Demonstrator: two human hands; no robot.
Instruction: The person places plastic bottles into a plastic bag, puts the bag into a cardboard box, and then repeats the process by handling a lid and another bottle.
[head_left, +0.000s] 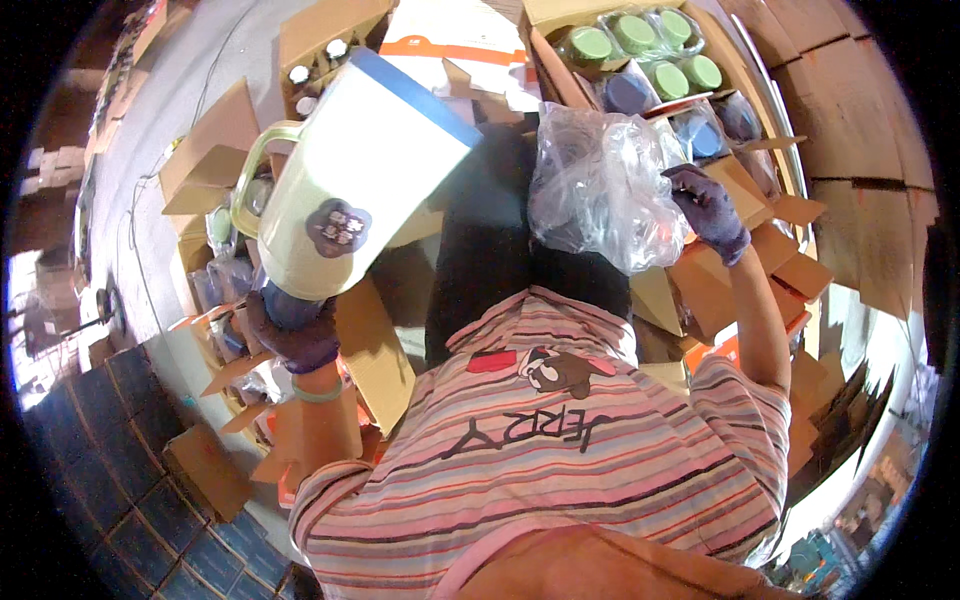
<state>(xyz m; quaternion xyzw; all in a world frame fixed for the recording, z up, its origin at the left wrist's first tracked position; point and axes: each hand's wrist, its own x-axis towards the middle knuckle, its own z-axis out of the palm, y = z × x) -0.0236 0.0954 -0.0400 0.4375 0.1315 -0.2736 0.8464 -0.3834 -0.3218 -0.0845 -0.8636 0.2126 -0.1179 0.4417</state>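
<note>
A large cream-white jug (370, 165) with a pale green handle, a blue band at its far end and a dark flower-shaped badge is tilted in the air at the left. My left hand (295, 335), in a dark purple glove, is closed around its near end; the fingers are partly hidden. At the right, a crumpled clear plastic bag (605, 185) hangs over my legs. My right hand (712, 212), gloved the same way, pinches the bag's right edge. Whether anything is inside the bag, I cannot tell.
An open carton (765, 110) at the far right holds several green-lidded and blue-lidded containers in plastic. Another open carton (215, 165) with wrapped containers stands at the left. A white-and-orange box (455, 35) lies ahead. Stacked cartons (850, 140) line the right side; dark tiles (120, 450) lie lower left.
</note>
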